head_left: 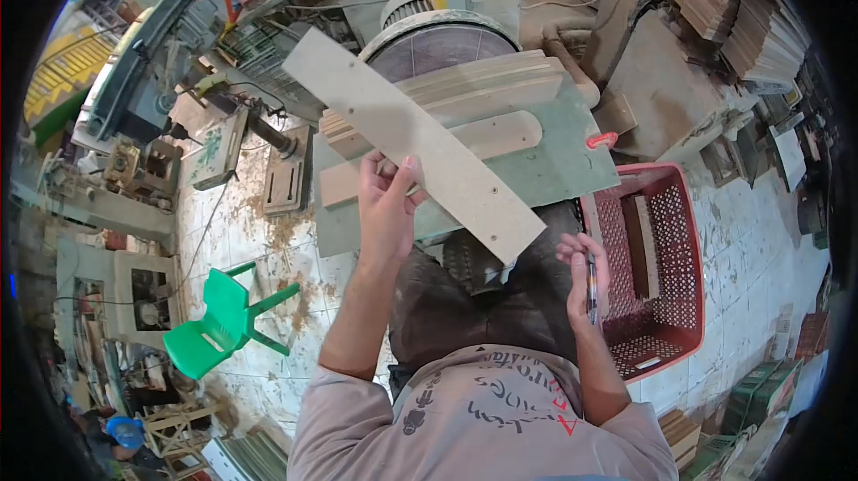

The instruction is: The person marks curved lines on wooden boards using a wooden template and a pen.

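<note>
My left hand is closed on a long flat wooden board, thumb on the upper face, fingers partly hidden behind it. The board is raised at a slant and has several small holes. To the right, my right hand holds a slim dark pen against the palm, apart from the board. Below and behind the raised board is a green worktable. On it lie a board with one rounded end and a stack of wooden boards.
A large sanding disc stands behind the worktable. Right of my legs is a red perforated basket with wooden pieces inside. On the left are a green plastic chair and a drill press. Sawdust marks the tiled floor.
</note>
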The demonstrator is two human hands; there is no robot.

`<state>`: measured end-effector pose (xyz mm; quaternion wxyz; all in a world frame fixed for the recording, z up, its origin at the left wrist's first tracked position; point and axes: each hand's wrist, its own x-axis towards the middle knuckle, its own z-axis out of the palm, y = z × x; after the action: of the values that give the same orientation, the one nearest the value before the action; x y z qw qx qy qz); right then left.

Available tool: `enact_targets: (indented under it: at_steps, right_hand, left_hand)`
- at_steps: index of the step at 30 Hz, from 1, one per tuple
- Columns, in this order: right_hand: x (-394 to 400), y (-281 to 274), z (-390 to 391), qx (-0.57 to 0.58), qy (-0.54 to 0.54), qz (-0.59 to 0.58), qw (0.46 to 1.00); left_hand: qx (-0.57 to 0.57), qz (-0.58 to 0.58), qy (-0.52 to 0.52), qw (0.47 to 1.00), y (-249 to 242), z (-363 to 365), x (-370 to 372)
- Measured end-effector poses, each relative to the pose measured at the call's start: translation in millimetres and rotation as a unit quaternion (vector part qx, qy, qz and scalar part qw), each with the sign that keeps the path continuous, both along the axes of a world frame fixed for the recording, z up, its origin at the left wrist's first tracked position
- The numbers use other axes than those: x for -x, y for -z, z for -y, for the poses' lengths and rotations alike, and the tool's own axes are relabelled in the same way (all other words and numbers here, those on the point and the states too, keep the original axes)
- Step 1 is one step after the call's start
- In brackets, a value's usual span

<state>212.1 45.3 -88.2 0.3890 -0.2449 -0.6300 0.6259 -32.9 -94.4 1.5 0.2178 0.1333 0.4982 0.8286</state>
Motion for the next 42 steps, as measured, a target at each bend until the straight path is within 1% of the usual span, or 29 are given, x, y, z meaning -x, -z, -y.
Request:
enact_targets:
  at_steps: [1, 2, 5, 7, 9, 10, 11, 12, 14, 15, 16, 17, 18, 20, 23, 24, 26, 28, 29, 30, 31, 32, 33, 35, 37, 39, 40, 41, 42]
  right_hand:
    - [4.5, -6.0, 3.7, 0.035, -0.035, -0.026, 0.998]
    - [9.4, -13.9, 7.2, 0.042, -0.050, -0.041, 0.997]
    - [18.9, -24.2, 11.8, 0.056, -0.070, -0.063, 0.994]
    - [21.5, -23.5, 12.0, 0.077, -0.061, -0.066, 0.993]
    - [22.9, -22.6, 10.3, 0.066, -0.019, 0.000, 0.998]
    - [26.3, -28.4, 11.9, 0.092, 0.000, -0.012, 0.996]
    - [25.3, -23.2, 8.0, 0.064, 0.011, 0.009, 0.998]
    - [25.2, -18.8, 5.5, 0.072, 0.021, 0.006, 0.997]
    - [25.1, -10.3, 0.6, 0.078, 0.031, 0.005, 0.996]
    - [23.5, -6.6, -2.5, 0.076, 0.033, 0.008, 0.997]
    - [22.8, -3.6, -4.1, 0.092, 0.043, 0.008, 0.995]
    - [22.6, -3.0, -6.2, 0.082, 0.035, 0.001, 0.996]
    - [21.9, -1.8, -8.0, 0.094, 0.034, -0.008, 0.995]
    - [21.5, 2.1, -13.3, 0.107, 0.029, -0.015, 0.994]
    - [18.6, 6.8, -26.9, 0.102, 0.045, -0.020, 0.994]
    - [17.5, 8.4, -32.6, 0.119, 0.056, -0.038, 0.991]
    - [14.2, 7.4, -44.2, 0.163, 0.080, -0.052, 0.982]
    - [19.9, -15.4, -41.5, 0.168, 0.082, -0.050, 0.981]
    - [23.1, -23.9, -43.1, 0.171, 0.078, -0.054, 0.981]
    - [24.2, -22.1, -49.0, 0.134, 0.064, -0.055, 0.987]
    - [28.2, -21.0, -52.1, 0.090, 0.069, -0.040, 0.993]
    - [31.3, -25.4, -53.4, 0.039, 0.071, 0.015, 0.997]
    - [34.2, -30.0, -55.2, -0.011, 0.074, 0.072, 0.995]
    - [41.3, -22.8, -66.8, -0.099, 0.052, 0.096, 0.989]
    - [51.1, -9.0, -75.6, -0.123, 0.039, 0.060, 0.990]
    - [56.3, -16.4, -75.7, -0.140, 0.041, 0.106, 0.984]
    - [58.3, -19.2, -74.6, -0.148, 0.043, 0.131, 0.979]
    - [59.8, -21.5, -74.3, -0.155, 0.043, 0.156, 0.975]
    - [61.0, -24.9, -74.8, -0.156, 0.050, 0.158, 0.974]
  left_hand:
    - [-0.022, 0.012, -0.004, 1.000, 2.3, -2.2, -5.6]
    - [-0.045, 0.024, -0.009, 0.999, 4.6, -3.9, -10.6]
    - [-0.062, 0.041, -0.011, 0.997, 10.8, -5.6, -23.1]
    - [-0.065, 0.044, -0.005, 0.997, 14.2, -5.7, -31.9]
    - [-0.067, 0.043, -0.004, 0.997, 16.2, -7.3, -41.4]
    - [-0.064, 0.053, 0.006, 0.997, 15.7, -8.5, -45.6]
    - [-0.061, 0.062, 0.009, 0.996, 15.5, -8.1, -48.9]
    - [-0.060, 0.053, -0.014, 0.997, 16.5, -7.5, -52.0]
    - [-0.060, 0.067, 0.004, 0.996, 20.9, -7.5, -56.9]
    - [-0.060, 0.060, -0.017, 0.996, 25.2, -7.3, -58.9]
    - [-0.046, 0.059, -0.003, 0.997, 30.4, -7.3, -60.5]
    - [-0.032, 0.060, 0.015, 0.998, 34.4, -5.7, -60.8]
    - [-0.032, 0.057, 0.003, 0.998, 33.5, -3.7, -60.2]
    - [-0.042, 0.070, 0.048, 0.996, 30.6, -0.8, -60.8]
    - [-0.058, 0.074, 0.039, 0.995, 38.0, 6.9, -55.2]
    - [-0.059, 0.078, 0.039, 0.994, 40.1, 12.0, -52.9]
    - [-0.075, 0.133, -0.044, 0.987, 34.2, 29.9, -43.0]
    - [-0.147, 0.120, -0.042, 0.981, 69.9, 63.0, -20.9]
    - [-0.096, 0.104, -0.102, 0.985, 64.5, 71.2, -17.4]
    - [-0.045, 0.086, -0.160, 0.982, 56.3, 76.9, -15.8]
    - [-0.001, 0.067, -0.178, 0.982, 45.6, 79.7, -17.3]
    - [0.041, 0.047, -0.195, 0.979, 38.5, 83.2, -18.1]
    - [0.071, 0.039, -0.177, 0.981, 46.2, 92.6, -14.7]
    - [0.135, 0.021, -0.149, 0.979, 59.8, 112.0, -7.3]
    - [0.184, 0.016, -0.141, 0.972, 53.9, 120.4, -2.3]
    - [0.281, -0.016, -0.097, 0.955, 40.3, 126.3, 3.2]
    - [0.324, -0.046, -0.113, 0.938, 36.7, 125.5, 4.5]
    - [0.321, -0.047, -0.105, 0.940, 34.9, 126.8, 6.3]
    - [0.373, -0.076, -0.099, 0.919, 33.6, 129.4, 8.5]
